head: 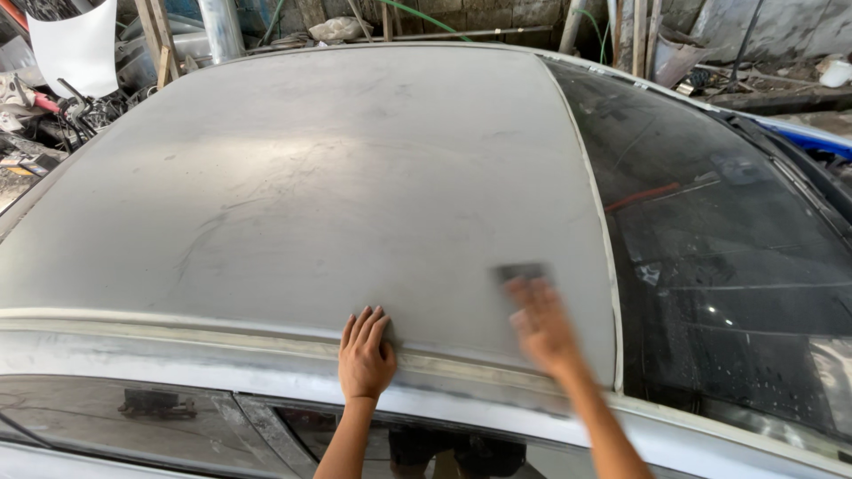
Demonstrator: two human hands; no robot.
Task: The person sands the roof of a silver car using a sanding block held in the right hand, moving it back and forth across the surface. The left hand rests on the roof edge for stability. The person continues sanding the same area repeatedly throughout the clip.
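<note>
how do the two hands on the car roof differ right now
The left hand is sharp and lies flat and empty at the roof edge; the right hand is motion-blurred. The right hand presses a small dark sanding pad under its fingertips, and it reaches farther up the roof, nearer the windscreen. Both are bare and touch the dull grey panel.

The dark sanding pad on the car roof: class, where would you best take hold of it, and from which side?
Press the sanding pad from above, palm flat on its back, as the right hand does. It lies flat on the grey roof, so no edge is free underneath. The left hand rests on the roof edge.
</note>
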